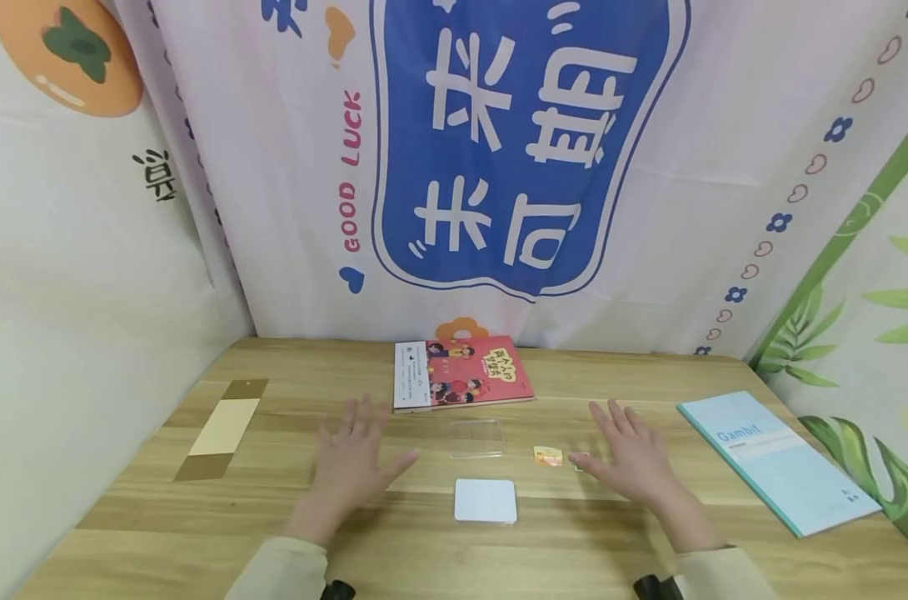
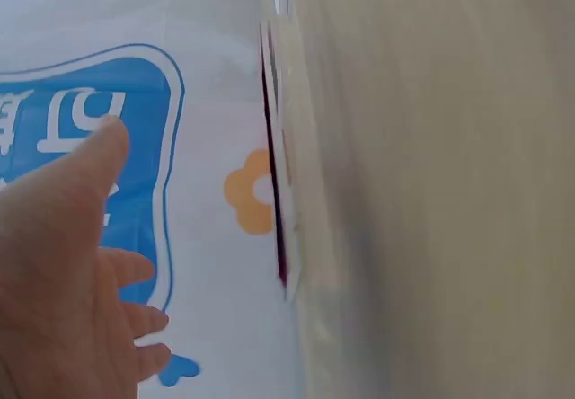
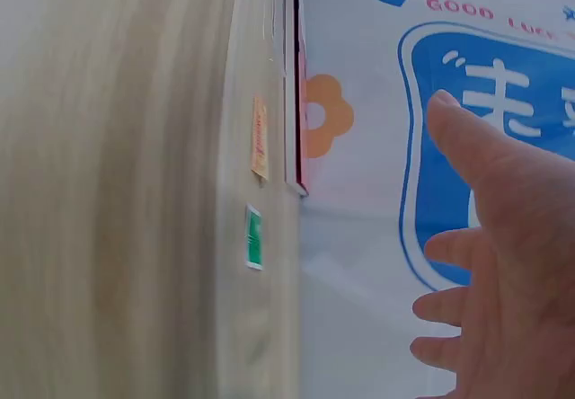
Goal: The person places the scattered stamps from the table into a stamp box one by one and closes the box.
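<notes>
In the head view my left hand [image 1: 354, 458] is held over the left part of the table with its fingers spread, gripping nothing. My right hand [image 1: 634, 458] mirrors it on the right, also spread and holding nothing. Between the hands lie a clear plastic case [image 1: 476, 439] and, nearer to me, a stack of white cards [image 1: 486, 501]. A small orange-and-yellow packet [image 1: 548, 456] sits left of the right hand. Partly hidden by that hand's thumb is a small item, which shows as a green, white-edged piece [image 3: 254, 237] in the right wrist view.
A red illustrated book [image 1: 469, 372] lies at the table's back edge, by the printed curtain [image 1: 296, 208]. On the right is a light blue notebook [image 1: 776, 462]. A cream strip with brown ends [image 1: 224, 427] lies on the left of the wooden table [image 1: 416, 558].
</notes>
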Motion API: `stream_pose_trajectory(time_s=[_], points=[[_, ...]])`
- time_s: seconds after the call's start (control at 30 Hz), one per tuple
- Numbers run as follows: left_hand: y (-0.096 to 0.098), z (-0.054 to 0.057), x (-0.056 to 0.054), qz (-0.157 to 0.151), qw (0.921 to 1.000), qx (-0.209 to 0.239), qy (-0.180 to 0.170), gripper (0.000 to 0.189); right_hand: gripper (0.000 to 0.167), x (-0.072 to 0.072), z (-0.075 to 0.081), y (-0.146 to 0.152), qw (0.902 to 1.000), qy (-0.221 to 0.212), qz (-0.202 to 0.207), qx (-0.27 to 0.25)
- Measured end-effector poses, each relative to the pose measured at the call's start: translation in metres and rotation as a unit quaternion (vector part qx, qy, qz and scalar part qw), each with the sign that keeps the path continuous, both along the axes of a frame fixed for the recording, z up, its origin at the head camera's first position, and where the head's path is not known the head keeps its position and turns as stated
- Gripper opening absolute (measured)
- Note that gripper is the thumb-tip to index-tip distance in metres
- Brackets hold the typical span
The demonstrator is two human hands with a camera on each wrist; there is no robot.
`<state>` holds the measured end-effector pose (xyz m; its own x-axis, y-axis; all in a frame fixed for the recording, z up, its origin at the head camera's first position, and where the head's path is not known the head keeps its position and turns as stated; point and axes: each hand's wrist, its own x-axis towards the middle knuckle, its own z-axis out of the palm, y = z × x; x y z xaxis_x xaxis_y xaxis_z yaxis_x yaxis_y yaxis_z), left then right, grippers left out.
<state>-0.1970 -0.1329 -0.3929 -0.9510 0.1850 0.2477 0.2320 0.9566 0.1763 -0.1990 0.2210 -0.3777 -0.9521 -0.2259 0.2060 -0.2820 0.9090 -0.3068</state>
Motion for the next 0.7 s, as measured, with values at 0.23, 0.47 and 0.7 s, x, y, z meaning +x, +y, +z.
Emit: stream_pose_trajectory(time_s=[0.23,0.47,0.7], points=[[0.021,-0.013,0.000,-0.055,0.9902,0.122,-0.039,0.082,0.075,-0.010,-0.025,-0.002,0.9974,-0.005,0.029,-0.066],[0.031,-0.029,0.002,-0.115,0.9690,0.206,-0.074,0.087,0.070,-0.019,-0.041,0.000,0.9801,-0.058,0.047,-0.184],[0.039,-0.040,0.006,-0.174,0.9457,0.259,-0.090,0.086,0.063,-0.026,-0.056,0.003,0.9677,-0.072,0.048,-0.237]])
